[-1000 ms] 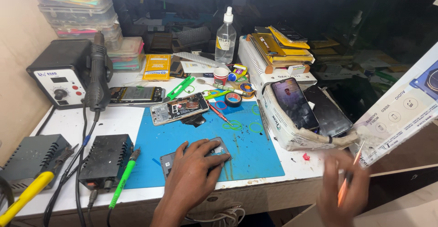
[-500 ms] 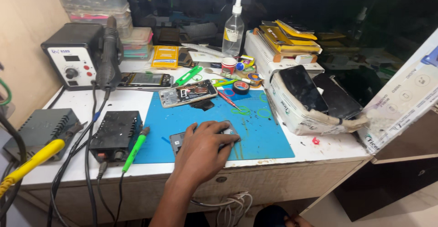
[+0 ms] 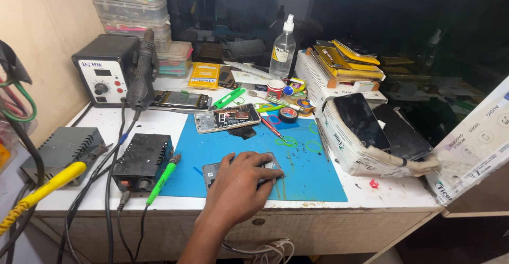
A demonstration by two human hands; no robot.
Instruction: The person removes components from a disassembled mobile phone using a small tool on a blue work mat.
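Fingers (image 3: 263, 173) of the left hand (image 3: 241, 187) stay spread flat, pressing the grey phone frame (image 3: 213, 172) against the blue work mat (image 3: 313, 176). The right hand, low at the bench edge a second ago, has dropped from view, leaving the green-handled soldering iron (image 3: 161, 179) untouched.

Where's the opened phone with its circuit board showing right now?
In the head view, the opened phone lies at the far edge of the blue mat, left of centre, beyond the left hand and beside the green tweezers.
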